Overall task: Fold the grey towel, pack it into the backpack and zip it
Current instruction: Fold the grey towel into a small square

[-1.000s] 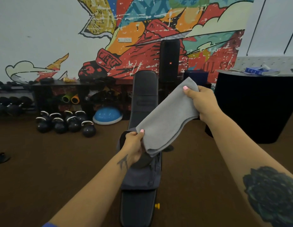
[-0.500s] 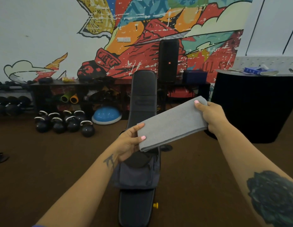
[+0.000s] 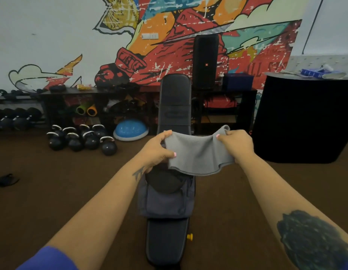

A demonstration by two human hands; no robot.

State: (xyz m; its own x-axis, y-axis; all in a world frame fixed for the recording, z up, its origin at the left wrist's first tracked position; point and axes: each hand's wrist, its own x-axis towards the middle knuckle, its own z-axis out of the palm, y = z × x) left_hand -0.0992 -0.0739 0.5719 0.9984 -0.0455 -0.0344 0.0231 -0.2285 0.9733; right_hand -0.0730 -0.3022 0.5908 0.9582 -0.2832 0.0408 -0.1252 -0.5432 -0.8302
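The grey towel, folded into a short band, hangs between both hands and sags in the middle. My left hand pinches its left end and my right hand grips its right end. Just below the towel lies the dark grey backpack on the black workout bench, its top open and showing a dark inside. The towel's lower edge is above that opening, not in it.
Several black kettlebells and a blue balance dome stand on the brown floor at left. A low black shelf runs along the mural wall with a tall speaker. A round black table stands at right.
The towel went from a diagonal stretch to level. My right hand came down and inward, my left hand rose, so the band is shorter and slack above the backpack opening.
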